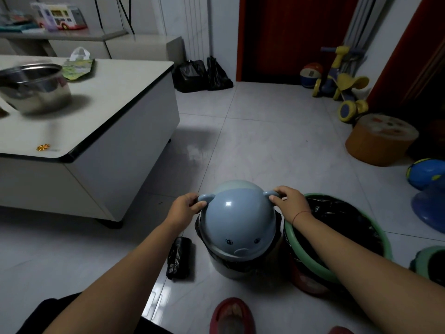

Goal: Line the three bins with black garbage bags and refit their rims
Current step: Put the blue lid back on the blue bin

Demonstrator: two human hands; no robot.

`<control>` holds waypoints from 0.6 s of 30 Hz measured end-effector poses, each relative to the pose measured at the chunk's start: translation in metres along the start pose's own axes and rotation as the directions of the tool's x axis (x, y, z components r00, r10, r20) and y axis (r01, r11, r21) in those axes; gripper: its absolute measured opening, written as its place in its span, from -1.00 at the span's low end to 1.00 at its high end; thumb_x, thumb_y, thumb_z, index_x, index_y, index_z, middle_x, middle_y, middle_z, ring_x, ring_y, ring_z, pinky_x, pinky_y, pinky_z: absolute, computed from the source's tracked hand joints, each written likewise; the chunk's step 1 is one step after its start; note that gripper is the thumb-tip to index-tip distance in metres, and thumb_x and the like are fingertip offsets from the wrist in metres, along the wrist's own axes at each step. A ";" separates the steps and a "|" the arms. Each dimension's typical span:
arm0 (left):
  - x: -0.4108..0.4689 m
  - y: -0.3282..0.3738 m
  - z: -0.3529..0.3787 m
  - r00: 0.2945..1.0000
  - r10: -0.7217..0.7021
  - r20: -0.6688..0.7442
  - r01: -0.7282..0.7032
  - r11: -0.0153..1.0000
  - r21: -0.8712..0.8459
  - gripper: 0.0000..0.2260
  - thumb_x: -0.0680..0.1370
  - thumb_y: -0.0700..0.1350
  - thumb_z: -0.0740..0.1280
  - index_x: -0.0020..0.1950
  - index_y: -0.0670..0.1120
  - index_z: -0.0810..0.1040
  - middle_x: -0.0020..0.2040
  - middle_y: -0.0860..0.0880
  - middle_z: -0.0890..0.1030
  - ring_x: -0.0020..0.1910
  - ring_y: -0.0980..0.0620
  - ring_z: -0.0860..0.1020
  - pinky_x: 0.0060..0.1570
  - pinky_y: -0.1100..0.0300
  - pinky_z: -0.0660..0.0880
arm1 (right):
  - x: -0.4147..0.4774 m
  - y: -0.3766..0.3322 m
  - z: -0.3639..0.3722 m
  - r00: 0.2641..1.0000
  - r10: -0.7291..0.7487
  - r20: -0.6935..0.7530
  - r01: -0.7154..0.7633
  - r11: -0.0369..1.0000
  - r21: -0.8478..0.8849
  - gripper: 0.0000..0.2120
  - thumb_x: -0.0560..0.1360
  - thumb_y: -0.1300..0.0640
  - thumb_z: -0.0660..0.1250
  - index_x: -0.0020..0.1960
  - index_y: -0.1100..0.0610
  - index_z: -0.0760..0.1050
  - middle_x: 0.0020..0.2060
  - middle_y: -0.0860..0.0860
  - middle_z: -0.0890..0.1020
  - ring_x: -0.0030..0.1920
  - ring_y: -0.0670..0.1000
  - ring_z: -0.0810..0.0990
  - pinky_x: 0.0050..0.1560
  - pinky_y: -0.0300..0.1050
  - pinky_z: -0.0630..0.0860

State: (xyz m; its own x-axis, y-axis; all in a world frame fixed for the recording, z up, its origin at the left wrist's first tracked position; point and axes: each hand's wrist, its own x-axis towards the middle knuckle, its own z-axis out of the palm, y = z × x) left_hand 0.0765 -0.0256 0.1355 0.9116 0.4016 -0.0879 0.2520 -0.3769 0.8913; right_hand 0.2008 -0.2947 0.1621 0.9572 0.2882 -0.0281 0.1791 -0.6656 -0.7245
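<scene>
White floor tiles (265,141) spread beneath a low white table (115,92) at left. A green-rimmed bin (301,251), lined in black, stands just right of a small bin (226,270) topped by a blue animal-face lid (238,220). A roll of bags (179,257) lies left. Its ears are gripped, one each, by the left hand (184,209) and right hand (290,201).

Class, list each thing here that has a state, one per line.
Lid: on the white bin, over a black bag.
Left hand: grips one lid ear.
Right hand: grips the other ear.
Green-rimmed bin: lined, rim on.
Bag roll: rolled, lying on floor.
</scene>
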 end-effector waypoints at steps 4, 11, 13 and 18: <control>0.000 0.001 -0.001 1.000 -0.001 0.014 0.001 1.000 0.010 -0.87 0.51 -0.21 0.40 -0.22 -0.05 0.55 -0.29 -0.05 0.53 -0.24 0.01 0.48 -0.14 0.10 0.43 | -0.003 0.003 -0.001 1.000 -0.009 -0.005 0.009 1.000 0.016 -0.82 0.46 0.16 0.39 0.04 0.19 0.59 -0.01 0.10 0.66 0.00 0.09 0.57 0.01 -0.13 0.43; -0.002 0.007 -0.001 0.999 0.045 0.011 -0.046 0.995 0.091 -0.95 0.50 -0.20 0.41 -0.14 -0.07 0.59 -0.32 0.00 0.55 -0.25 0.05 0.49 -0.16 0.16 0.41 | -0.008 0.008 -0.003 1.000 -0.014 -0.003 0.014 0.999 0.035 -0.82 0.44 0.18 0.41 0.02 0.19 0.61 -0.03 0.10 0.68 0.00 0.10 0.60 0.05 -0.11 0.47; -0.002 0.010 0.002 0.999 0.038 0.011 -0.039 0.997 0.073 -0.95 0.51 -0.21 0.39 -0.09 -0.07 0.61 -0.28 0.03 0.59 -0.20 0.08 0.52 -0.14 0.23 0.42 | -0.007 0.009 -0.005 1.000 -0.006 0.003 0.006 0.999 0.034 -0.83 0.44 0.18 0.40 0.02 0.19 0.61 -0.03 0.10 0.68 0.00 0.10 0.60 0.03 -0.13 0.47; -0.016 0.016 0.007 0.997 -0.079 -0.022 0.079 0.997 0.018 -0.48 0.57 -0.15 0.34 0.50 -0.17 0.27 0.37 -0.15 0.46 0.32 -0.09 0.46 0.29 0.10 0.36 | -0.019 0.002 -0.019 0.996 0.035 0.082 -0.042 0.995 0.086 -0.57 0.46 0.15 0.41 0.31 0.17 0.47 0.24 0.15 0.54 0.18 0.10 0.52 0.21 -0.07 0.43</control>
State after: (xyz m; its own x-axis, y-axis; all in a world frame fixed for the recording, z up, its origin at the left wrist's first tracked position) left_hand 0.0686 -0.0438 0.1482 0.8814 0.4487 -0.1477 0.3290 -0.3587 0.8736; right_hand 0.1873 -0.3149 0.1747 0.9409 0.3203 -0.1103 0.1183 -0.6158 -0.7790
